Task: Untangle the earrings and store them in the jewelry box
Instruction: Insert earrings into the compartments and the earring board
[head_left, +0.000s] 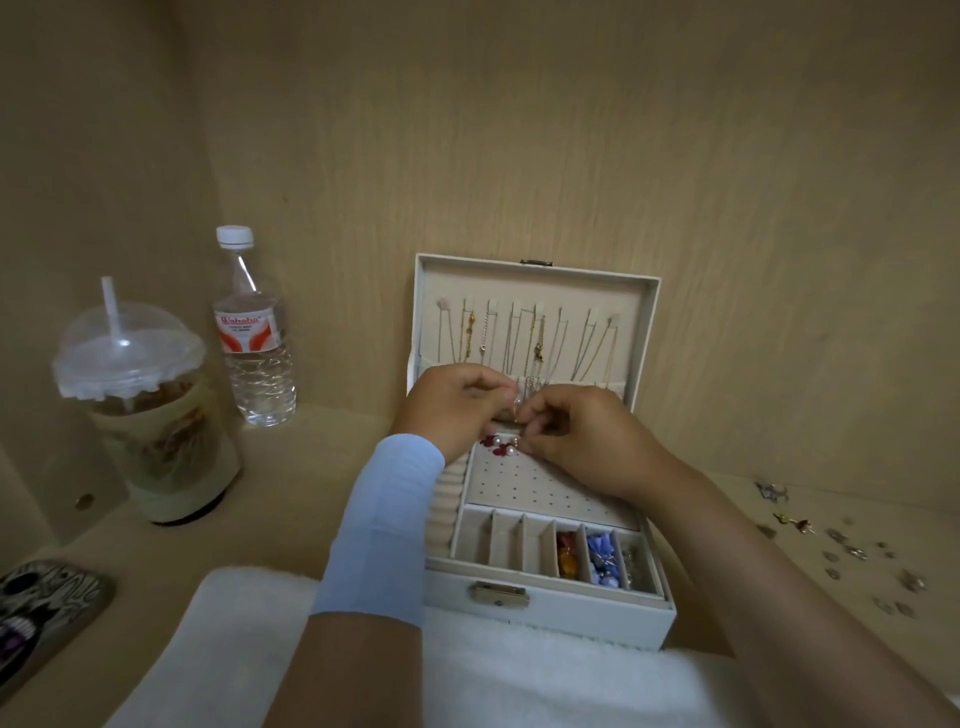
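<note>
White towel (249, 623) lies along the near edge, with both forearms crossing over it. The left forearm wears a light blue sleeve (384, 525). A patterned phone case (41, 608) sits at the far left, partly cut off by the frame edge.

The jewelry box (571, 618) stands open, its front edge on the towel and a metal latch (500, 595) on the front wall. The front row of slots holds orange beads (567, 553) and blue pieces (602, 558), both toward the right; the left slots show bare lining. Loose earrings (841, 540) are scattered on the wooden shelf to the right, well apart from the box.

Behind the slots is a perforated stud panel (524, 483). Pearl earrings (506, 446) and a red piece (491, 442) sit at its far-left corner, just under the hands.

The left hand (452, 405) and right hand (582, 436) meet over the back of the box. Both have curled fingers and pinch a thin earring (518, 402) between them — its details are too small to tell.

The lid (530, 280) stands upright against the back wall, with necklaces (535, 338) hanging in a row on its lining. To the left are a domed iced drink cup (156, 415) with a straw and, further back, a capped water bottle (254, 338) — both upright on the shelf.
</note>
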